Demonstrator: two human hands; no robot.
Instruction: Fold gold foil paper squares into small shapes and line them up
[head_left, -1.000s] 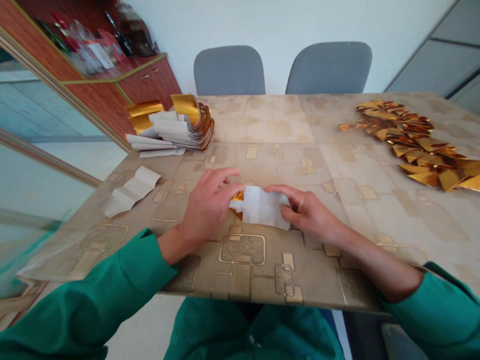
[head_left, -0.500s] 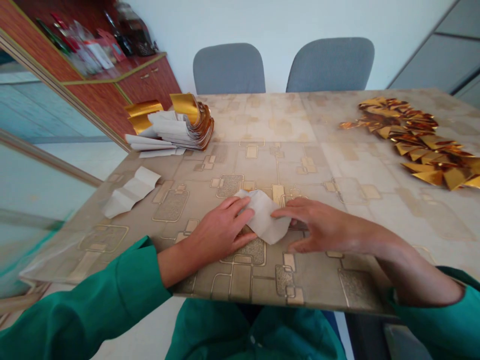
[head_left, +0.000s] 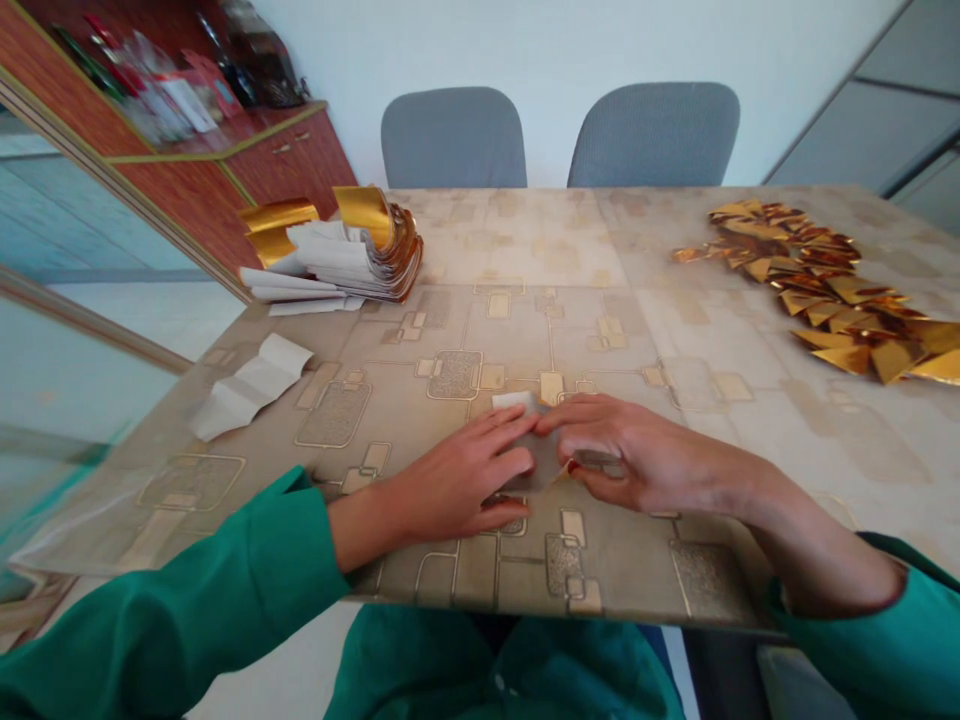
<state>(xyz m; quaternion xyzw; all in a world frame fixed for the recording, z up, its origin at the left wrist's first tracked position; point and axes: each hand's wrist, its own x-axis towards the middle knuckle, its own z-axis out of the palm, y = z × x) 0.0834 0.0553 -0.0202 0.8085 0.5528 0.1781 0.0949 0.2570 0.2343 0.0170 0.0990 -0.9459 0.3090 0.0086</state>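
A small sheet of gold-backed paper (head_left: 535, 455) lies on the table in front of me, its pale side mostly up and partly covered by my hands. My left hand (head_left: 469, 470) holds the left side of the sheet against the table, fingers stretched forward and thumb bent in on it. At the sheet's right side, my right hand (head_left: 622, 450) is closed in a pinch, with thumb and fingers on the edge. A bit of gold shows beside the right thumb.
A creased pale sheet (head_left: 253, 388) lies to the left. Behind it stands a stack of gold-and-white paper (head_left: 337, 258). Folded gold pieces (head_left: 832, 285) are heaped at the right on the patterned tablecloth (head_left: 480, 570). Two grey chairs (head_left: 454, 138) stand at the far side.
Both hands have closed in on the sheet, and less of it shows. My right thumb and fingers have come together at its edge. The view has shifted slightly.
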